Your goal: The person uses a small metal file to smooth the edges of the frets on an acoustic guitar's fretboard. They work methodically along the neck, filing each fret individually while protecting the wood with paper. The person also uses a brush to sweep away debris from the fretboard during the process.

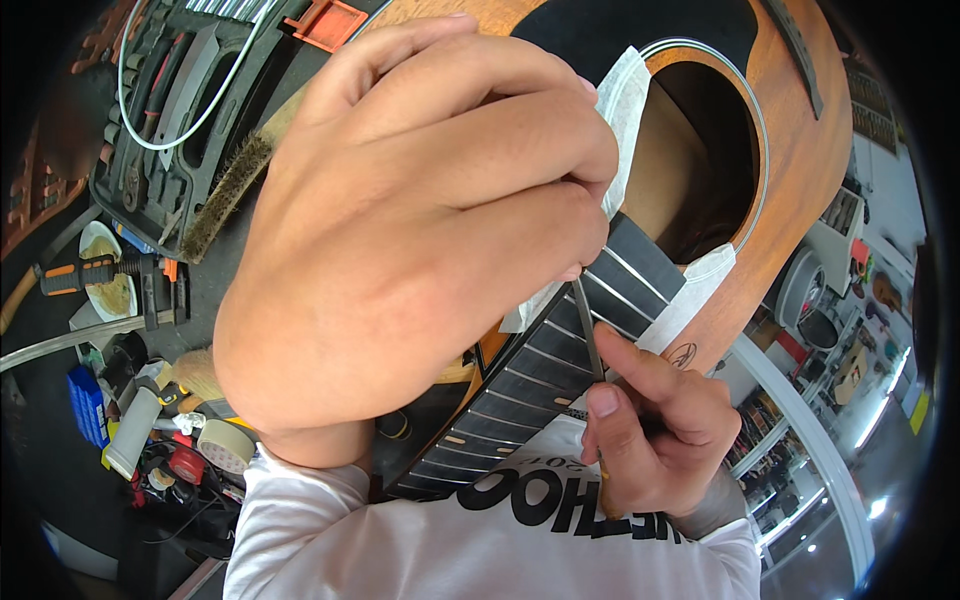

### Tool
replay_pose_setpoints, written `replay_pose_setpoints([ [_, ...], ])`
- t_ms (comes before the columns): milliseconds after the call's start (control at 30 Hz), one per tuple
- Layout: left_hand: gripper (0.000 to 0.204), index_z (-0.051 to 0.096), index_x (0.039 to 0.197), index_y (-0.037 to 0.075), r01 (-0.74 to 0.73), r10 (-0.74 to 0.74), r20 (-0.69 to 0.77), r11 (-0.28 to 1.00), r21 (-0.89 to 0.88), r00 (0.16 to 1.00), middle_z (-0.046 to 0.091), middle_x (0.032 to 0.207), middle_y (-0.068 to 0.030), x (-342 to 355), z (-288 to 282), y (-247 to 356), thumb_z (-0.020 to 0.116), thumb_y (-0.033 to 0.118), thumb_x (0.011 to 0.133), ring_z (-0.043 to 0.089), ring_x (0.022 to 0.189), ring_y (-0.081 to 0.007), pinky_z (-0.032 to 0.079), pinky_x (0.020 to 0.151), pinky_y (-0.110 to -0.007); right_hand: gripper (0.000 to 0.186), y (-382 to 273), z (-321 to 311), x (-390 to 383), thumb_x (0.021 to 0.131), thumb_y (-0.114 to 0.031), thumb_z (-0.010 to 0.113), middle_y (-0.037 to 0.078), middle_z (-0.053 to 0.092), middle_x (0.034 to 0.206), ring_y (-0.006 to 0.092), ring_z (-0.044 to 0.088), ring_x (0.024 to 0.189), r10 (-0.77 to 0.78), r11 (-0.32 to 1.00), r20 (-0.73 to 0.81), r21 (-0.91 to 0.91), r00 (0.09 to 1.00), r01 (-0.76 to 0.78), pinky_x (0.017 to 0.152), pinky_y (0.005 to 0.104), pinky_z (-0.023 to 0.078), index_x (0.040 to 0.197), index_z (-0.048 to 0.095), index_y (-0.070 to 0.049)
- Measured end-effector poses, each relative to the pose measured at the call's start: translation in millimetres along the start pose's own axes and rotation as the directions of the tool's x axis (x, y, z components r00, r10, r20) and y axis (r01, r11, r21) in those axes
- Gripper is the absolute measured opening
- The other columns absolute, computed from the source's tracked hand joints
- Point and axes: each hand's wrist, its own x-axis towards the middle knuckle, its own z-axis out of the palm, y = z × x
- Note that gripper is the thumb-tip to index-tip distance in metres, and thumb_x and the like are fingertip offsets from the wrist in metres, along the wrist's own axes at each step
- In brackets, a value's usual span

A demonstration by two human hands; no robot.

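Observation:
An acoustic guitar (800,60) lies with its dark fretboard (540,350) running down toward my shirt. My right hand (665,430) grips a slim metal file (588,325) with thumb and fingers; part of its wooden handle shows below the palm. The file lies slantwise over the metal frets. Its far end meets the curled fingertips of my left hand (430,200), which is closed there and covers much of the guitar's left side. Pale masking tape (690,295) borders the fretboard near the round soundhole (700,150), and more tape (630,110) shows beside my left knuckles.
To the left lie a brush (230,190), a tool case (150,180) and a clamp with an orange-and-black handle (80,275). Nearer are a tape roll (225,445) and jumbled small tools. An orange tray (325,22) sits at the top. Shelving stands at the right.

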Motion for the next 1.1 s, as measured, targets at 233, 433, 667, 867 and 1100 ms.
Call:
replay_pose_setpoints([
  [233,0.014,0.07,0.078,0.011,0.018,-0.019,0.013,1.0,0.019,1.0,0.068,0.093,-0.0033,1.5,-1.0,2.6,0.076,0.022,0.071,0.066,0.109,-0.034,0.044,0.1,-0.055,0.033,1.2,0.6,-0.1,0.094,0.007,0.063,0.008,0.07,0.07,0.0081,0.062,0.051,-0.02,1.0,-0.008,0.014,1.0,0.02,0.05,0.0218,0.049,0.127,0.066,0.009],
  [433,0.016,0.069,0.077,0.012,0.067,-0.065,-0.032,0.995,0.07,0.997,0.068,0.092,-0.0018,2.2,7.5,8.9,0.076,0.023,0.068,0.066,0.108,-0.0326,0.044,0.099,-0.053,0.034,-0.1,4.6,1.5,0.083,0.012,0.071,0.012,0.077,0.082,0.0048,0.06,0.053,0.018,1.0,-0.087,0.009,0.996,-0.017,0.051,0.0188,0.046,0.116,0.073,0.008],
  [667,0.015,0.068,0.075,0.012,0.029,-0.028,-0.057,0.999,0.014,0.998,0.068,0.091,-0.0015,0.6,5.8,2.1,0.074,0.024,0.068,0.066,0.107,-0.0315,0.045,0.098,-0.05,0.035,5.0,1.6,-1.3,0.082,0.013,0.07,0.009,0.074,0.075,0.0043,0.056,0.051,-0.088,0.995,-0.049,-0.043,0.995,0.085,0.051,0.0188,0.044,0.116,0.073,0.009],
  [867,0.016,0.067,0.074,0.011,0.004,-0.004,-0.051,1.0,0.006,0.999,0.068,0.092,-0.002,-0.3,4.6,0.6,0.074,0.024,0.069,0.066,0.107,-0.0318,0.045,0.098,-0.051,0.035,-1.8,0.3,-1.4,0.082,0.013,0.07,0.009,0.073,0.073,0.0046,0.056,0.05,0.038,0.999,-0.036,-0.013,0.999,-0.038,0.051,0.0189,0.044,0.117,0.072,0.01],
  [1100,0.016,0.067,0.075,0.012,0.041,-0.04,-0.034,0.999,0.036,0.999,0.068,0.092,-0.0016,2.2,4.5,6.5,0.075,0.023,0.068,0.066,0.107,-0.0314,0.046,0.097,-0.051,0.035,-2.1,1.7,-1.2,0.082,0.012,0.07,0.009,0.074,0.073,0.0041,0.056,0.05,0.053,0.999,-0.058,-0.005,0.997,-0.054,0.052,0.0189,0.045,0.117,0.072,0.009],
])
